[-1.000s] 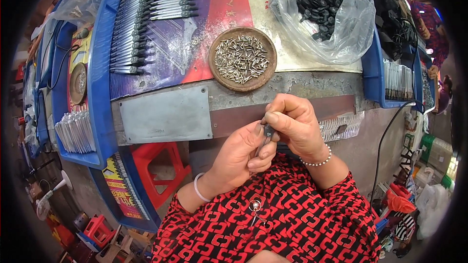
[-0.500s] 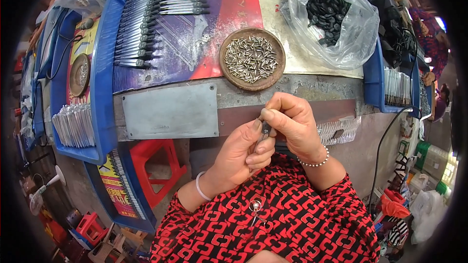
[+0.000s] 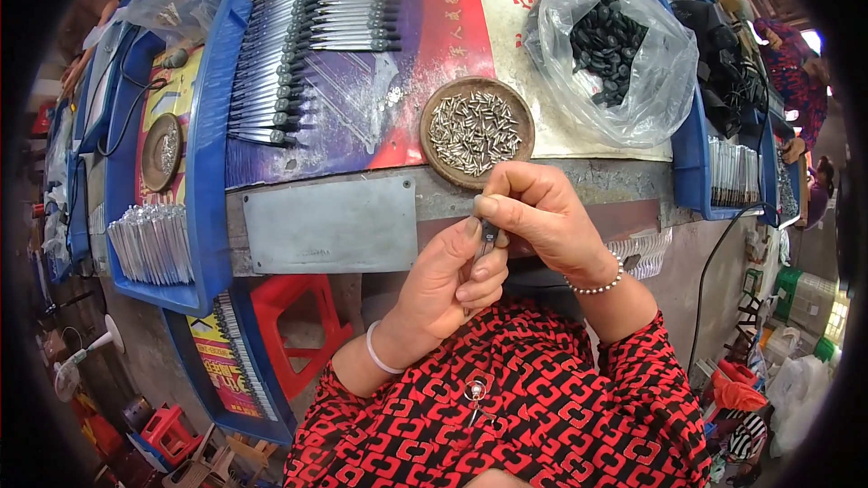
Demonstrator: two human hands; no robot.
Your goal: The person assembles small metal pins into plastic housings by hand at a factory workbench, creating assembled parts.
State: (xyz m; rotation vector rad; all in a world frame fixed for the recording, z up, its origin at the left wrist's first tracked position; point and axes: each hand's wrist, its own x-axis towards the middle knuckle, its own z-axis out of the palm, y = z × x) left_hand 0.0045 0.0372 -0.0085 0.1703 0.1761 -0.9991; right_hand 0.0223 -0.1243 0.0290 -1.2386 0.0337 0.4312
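Note:
My left hand (image 3: 445, 275) is closed around a slim pen-like tool (image 3: 488, 233) with a dark upper end, held upright in front of my chest. At that dark end, the thumb and forefinger of my right hand (image 3: 542, 224) are pinched together. Whether a small part sits between those fingertips is hidden. Just beyond my hands, a round brown bowl (image 3: 430, 155) holds many small silvery metal pins (image 3: 476, 131). Farther left on the table lie rows of slim clear tools with dark ends (image 3: 276, 81).
A clear plastic bag (image 3: 665, 81) of black oval pieces (image 3: 608, 41) stands at the far right. Blue trays (image 3: 210, 145) with clear slim pieces (image 3: 152, 244) flank the table. A grey metal plate (image 3: 330, 226) lies along the near edge, above a red stool (image 3: 303, 334).
The view has shifted slightly, so the table appears lower and farther right. Both hands keep the same hold on the tool, with my right fingertips still at its dark end.

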